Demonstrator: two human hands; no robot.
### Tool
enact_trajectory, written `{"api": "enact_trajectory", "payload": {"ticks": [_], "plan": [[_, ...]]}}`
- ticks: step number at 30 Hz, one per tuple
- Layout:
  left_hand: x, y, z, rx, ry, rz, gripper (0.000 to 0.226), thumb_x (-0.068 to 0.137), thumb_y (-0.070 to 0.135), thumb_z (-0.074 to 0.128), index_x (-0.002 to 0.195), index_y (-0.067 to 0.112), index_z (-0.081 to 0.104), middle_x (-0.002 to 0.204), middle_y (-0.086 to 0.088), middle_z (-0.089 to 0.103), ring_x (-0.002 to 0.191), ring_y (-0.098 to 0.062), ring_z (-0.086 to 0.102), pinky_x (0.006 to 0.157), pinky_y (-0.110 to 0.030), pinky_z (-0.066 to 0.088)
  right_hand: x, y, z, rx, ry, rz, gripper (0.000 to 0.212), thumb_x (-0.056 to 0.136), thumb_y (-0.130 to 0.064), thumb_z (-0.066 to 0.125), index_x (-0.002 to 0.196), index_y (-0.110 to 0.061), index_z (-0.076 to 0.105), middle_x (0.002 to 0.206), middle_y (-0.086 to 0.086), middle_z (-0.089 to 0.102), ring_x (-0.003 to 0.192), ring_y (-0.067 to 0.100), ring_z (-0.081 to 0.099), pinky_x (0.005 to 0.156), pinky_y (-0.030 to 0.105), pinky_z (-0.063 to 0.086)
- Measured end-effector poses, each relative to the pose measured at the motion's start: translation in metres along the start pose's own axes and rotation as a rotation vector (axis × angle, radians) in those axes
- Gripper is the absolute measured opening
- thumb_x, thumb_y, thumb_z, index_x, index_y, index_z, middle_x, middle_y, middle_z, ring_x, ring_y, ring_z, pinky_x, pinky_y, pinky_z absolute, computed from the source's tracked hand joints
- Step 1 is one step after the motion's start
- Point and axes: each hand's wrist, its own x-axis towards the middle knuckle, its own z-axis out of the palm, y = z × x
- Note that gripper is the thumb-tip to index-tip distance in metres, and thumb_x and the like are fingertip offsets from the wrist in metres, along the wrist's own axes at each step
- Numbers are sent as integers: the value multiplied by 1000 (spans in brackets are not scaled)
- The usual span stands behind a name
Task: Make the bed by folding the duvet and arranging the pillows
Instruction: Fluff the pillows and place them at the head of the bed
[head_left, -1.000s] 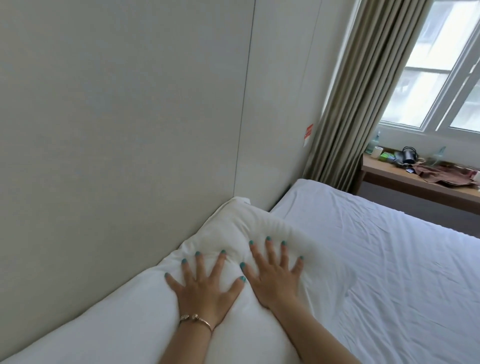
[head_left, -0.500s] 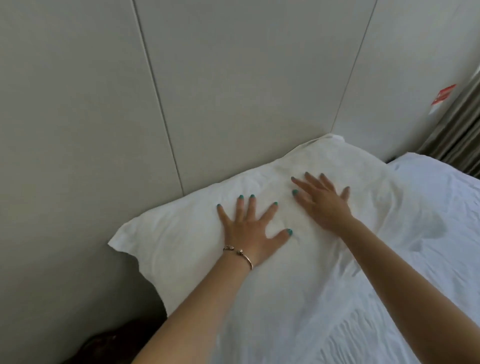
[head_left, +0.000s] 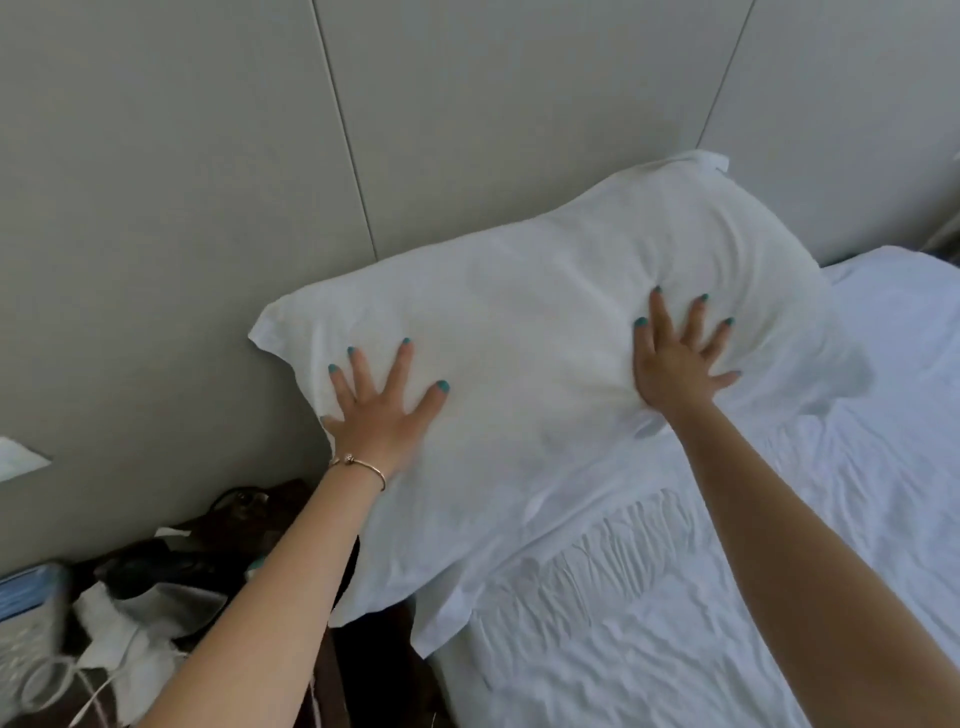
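A white pillow (head_left: 524, 332) lies at the head of the bed against the grey panelled wall, its near left corner hanging over the mattress edge. My left hand (head_left: 382, 405) presses flat on its left part, fingers spread, a thin bracelet on the wrist. My right hand (head_left: 678, 358) presses flat on its right part, fingers spread, denting the pillow. The bed (head_left: 779, 571) has a wrinkled white sheet. No duvet is in view.
The grey panelled wall (head_left: 208, 182) stands right behind the pillow. Left of the bed, low down, lie dark bags (head_left: 218, 551), white cloth or paper (head_left: 140, 623), a cable and a blue-edged box (head_left: 31, 597).
My hands have slid apart along the pillow, left hand to the left, right hand to the right. The view has swung left and down, showing the clutter beside the bed.
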Motion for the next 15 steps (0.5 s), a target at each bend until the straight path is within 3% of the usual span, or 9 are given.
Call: {"api": "enact_trajectory", "payload": {"ticks": [4, 6, 7, 9, 10, 12, 15], "plan": [[-66, -4, 49, 133, 24, 188, 93, 70, 87, 38, 140, 59, -17, 152, 0, -37, 138, -32, -37, 106, -70, -4, -71, 37, 28, 156, -137, -153, 64, 93, -64, 33, 143, -60, -8, 159, -8, -21, 147, 29, -17, 111, 70, 5], [-87, -6, 67, 259, 77, 327, 97, 68, 90, 35, 146, 54, -9, 158, -4, -23, 142, -35, -26, 106, -70, 2, -95, 55, 33, 145, -174, -236, 71, 88, -68, 39, 140, -64, -10, 159, -9, -21, 148, 28, -10, 112, 67, 8], [-91, -8, 69, 247, 135, 373, 91, 71, 89, 32, 148, 51, 2, 161, -4, -7, 146, -34, -13, 107, -69, 10, -100, 64, 32, 120, -155, -245, 70, 87, -68, 40, 139, -67, -8, 160, -10, -18, 149, 28, -5, 112, 65, 9], [-85, -16, 59, 80, 318, 327, 75, 79, 81, 32, 145, 47, 27, 152, -2, 26, 143, -29, 19, 105, -62, 30, -97, 77, 22, 111, -29, -252, 65, 86, -68, 39, 142, -64, 6, 161, -6, -4, 147, 31, 9, 114, 60, 13], [-76, -20, 48, -34, 387, 233, 72, 78, 79, 35, 142, 47, 34, 147, -1, 33, 139, -27, 26, 105, -57, 33, -90, 80, 12, 143, 39, -237, 65, 85, -69, 39, 144, -60, 13, 161, -2, 2, 143, 34, 17, 114, 57, 17], [-54, -20, 22, -194, 373, 76, 73, 72, 79, 36, 139, 51, 37, 146, 1, 32, 137, -27, 24, 109, -50, 28, -67, 80, -10, 214, 118, -194, 66, 85, -69, 42, 146, -52, 22, 159, 3, 9, 137, 37, 28, 112, 51, 23], [-21, 17, -9, -76, 387, 247, 75, 69, 81, 33, 135, 48, 45, 148, 2, 34, 139, -26, 24, 111, -49, 26, -14, 59, -43, 184, 111, -181, 67, 86, -68, 46, 147, -45, 28, 159, 3, 16, 141, 32, 23, 112, 47, 21]]}}
